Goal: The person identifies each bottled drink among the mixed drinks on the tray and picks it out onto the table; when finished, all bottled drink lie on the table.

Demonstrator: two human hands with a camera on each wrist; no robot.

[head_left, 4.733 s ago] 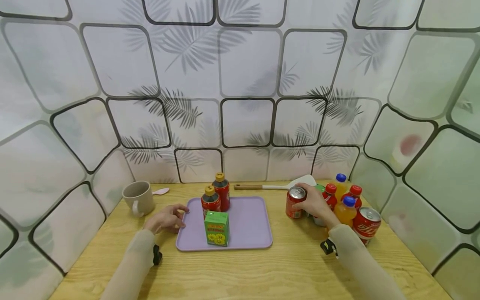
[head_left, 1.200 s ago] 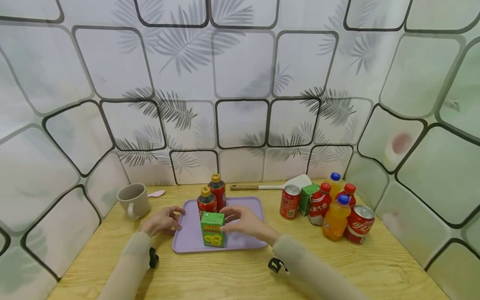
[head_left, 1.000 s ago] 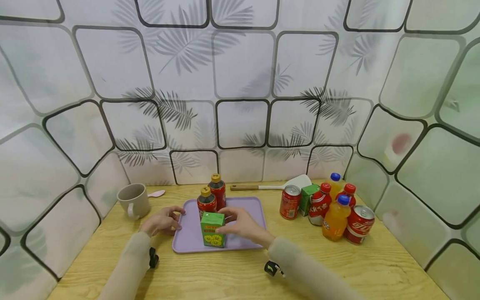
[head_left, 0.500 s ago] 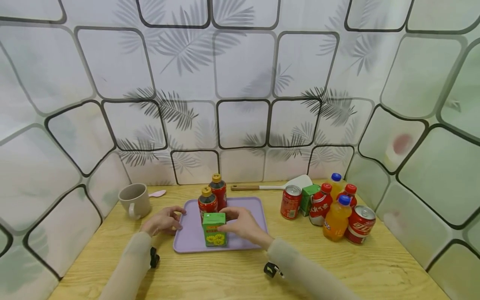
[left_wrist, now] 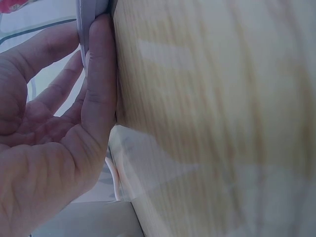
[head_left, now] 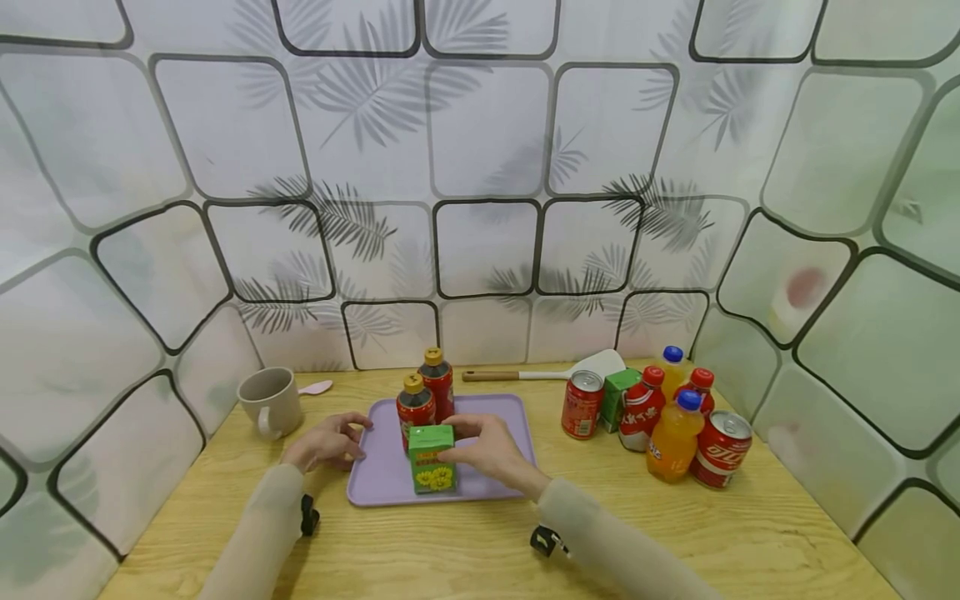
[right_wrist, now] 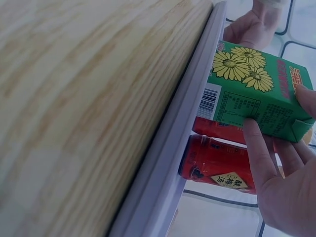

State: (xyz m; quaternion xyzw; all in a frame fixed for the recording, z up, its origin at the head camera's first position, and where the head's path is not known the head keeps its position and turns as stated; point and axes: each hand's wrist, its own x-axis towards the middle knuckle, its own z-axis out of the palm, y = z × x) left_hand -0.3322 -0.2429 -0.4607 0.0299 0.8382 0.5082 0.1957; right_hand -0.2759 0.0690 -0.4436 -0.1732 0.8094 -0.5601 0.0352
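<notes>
A green drink carton (head_left: 432, 477) with yellow flowers stands upright near the front of the lilac tray (head_left: 495, 471). My right hand (head_left: 491, 454) grips the carton from its right, thumb on the front and fingers along the side and behind, as the right wrist view shows. Close behind the carton stand two red-labelled bottles with yellow caps, a nearer bottle (head_left: 415, 410) and a farther bottle (head_left: 438, 385). At the tray's left edge my left hand (head_left: 330, 442) pinches the rim; in the left wrist view its thumb and fingers (left_wrist: 101, 74) lie on either side of the rim.
On the right are a red can (head_left: 581, 408), another green carton (head_left: 617, 392), red-capped bottles, orange drink bottles (head_left: 672, 442) and a larger red can (head_left: 722, 454). A spatula (head_left: 525, 375) lies along the back. A mug (head_left: 270, 400) and pink spoon (head_left: 318, 387) are at left.
My right hand has left the small red can and come over to the carton on the tray. Within the last second the carton has shifted slightly right and turned. My left hand stays at the rim.
</notes>
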